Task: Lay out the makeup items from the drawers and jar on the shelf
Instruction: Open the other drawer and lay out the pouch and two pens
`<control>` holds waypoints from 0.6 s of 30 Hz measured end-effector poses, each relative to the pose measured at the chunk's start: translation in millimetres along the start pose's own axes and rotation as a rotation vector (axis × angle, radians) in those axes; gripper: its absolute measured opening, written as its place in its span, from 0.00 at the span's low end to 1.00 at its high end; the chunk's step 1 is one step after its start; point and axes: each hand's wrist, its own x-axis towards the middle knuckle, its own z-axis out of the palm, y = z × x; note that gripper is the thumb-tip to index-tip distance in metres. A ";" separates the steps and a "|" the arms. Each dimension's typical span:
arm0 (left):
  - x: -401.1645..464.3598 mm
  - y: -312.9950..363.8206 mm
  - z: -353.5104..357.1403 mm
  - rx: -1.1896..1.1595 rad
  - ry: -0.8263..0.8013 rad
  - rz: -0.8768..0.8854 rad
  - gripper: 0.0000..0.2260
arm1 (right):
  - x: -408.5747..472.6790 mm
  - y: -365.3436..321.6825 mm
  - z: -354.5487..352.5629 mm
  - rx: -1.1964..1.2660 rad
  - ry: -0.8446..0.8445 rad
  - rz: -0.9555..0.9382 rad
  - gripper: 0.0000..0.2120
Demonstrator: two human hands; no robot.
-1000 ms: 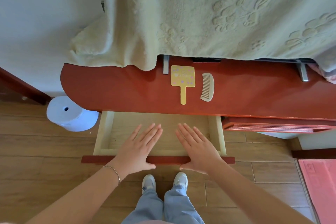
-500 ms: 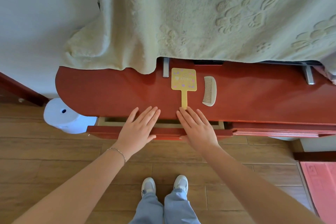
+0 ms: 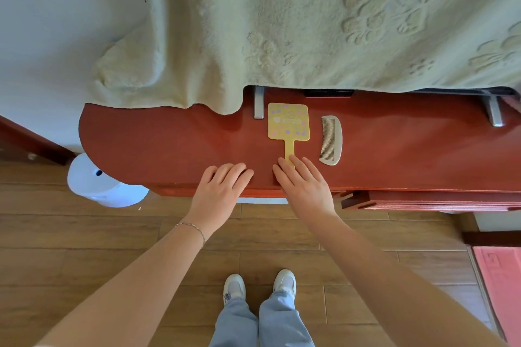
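Observation:
A yellow hand mirror (image 3: 288, 125) with pastel dots lies flat on the red wooden shelf (image 3: 158, 146), handle toward me. A beige comb (image 3: 331, 140) lies just right of it. My left hand (image 3: 221, 191) rests flat over the shelf's front edge, fingers together, holding nothing. My right hand (image 3: 306, 187) lies flat beside it, its fingertips over the end of the mirror's handle, holding nothing. The drawer below my hands is pushed in; only its red front edge (image 3: 253, 193) shows.
A pale green towel (image 3: 324, 22) hangs over the back of the shelf. A white round container (image 3: 104, 186) stands on the wooden floor at the left. Another red drawer front (image 3: 423, 201) sticks out at the right. A pink mat (image 3: 501, 284) lies at the far right.
The open, empty drawer has been pushed in under the shelf by both hands. My hands have moved forward with it and now rest over the shelf's front edge.

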 end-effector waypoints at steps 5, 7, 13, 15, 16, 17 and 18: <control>6.2 7.7 -12.4 -0.014 -0.068 0.026 0.19 | 1.7 -3.9 -14.8 0.039 -0.047 0.056 0.23; 9.1 19.2 -22.0 -0.052 -0.086 0.050 0.20 | -7.0 -5.7 -27.8 0.103 -0.045 0.109 0.23; 29.2 80.6 -44.3 -0.235 -0.118 0.149 0.19 | -83.3 11.6 -68.0 0.205 -0.091 0.437 0.23; 40.1 103.0 -48.2 -0.273 -0.132 0.214 0.18 | -114.9 24.8 -78.3 0.184 -0.127 0.558 0.24; 45.9 114.0 -49.7 -0.288 -0.140 0.242 0.18 | -129.9 32.0 -83.8 0.177 -0.150 0.619 0.26; 52.5 125.3 -51.1 -0.303 -0.146 0.271 0.18 | -144.9 39.3 -89.4 0.172 -0.170 0.682 0.28; 59.1 136.6 -52.1 -0.317 -0.150 0.302 0.18 | -159.5 46.4 -94.8 0.164 -0.186 0.742 0.28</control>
